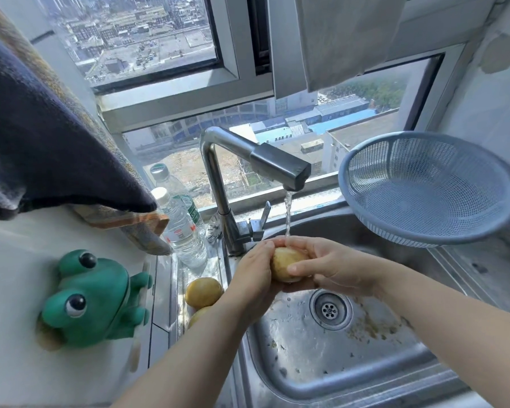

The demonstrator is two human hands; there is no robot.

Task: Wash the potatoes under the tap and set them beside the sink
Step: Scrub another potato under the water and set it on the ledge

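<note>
a big window (pixel 165 54) fills the back wall. a dark towel (pixel 42 142) hangs on the left. the steel sink (pixel 321 366) sits below the window, with brown bits on its floor. a blue basket (pixel 424 187) tilts up at the right side of the sink. the tap (pixel 248 163) stands behind the sink, and water (pixel 288 216) runs down from it. a green frog (pixel 95 298) sits on the white counter (pixel 12 275) at the left. two bottles (pixel 183 234) stand near the tap. the left hand (pixel 253 278) and the right hand (pixel 336 267) are over the sink. both have their fingers curled round one potato (pixel 286 260). the water lands on top of it. two more potatoes (pixel 203 292) lie close together on the ledge just left of the sink. the drain (pixel 330 309) is right below the hands.
</note>
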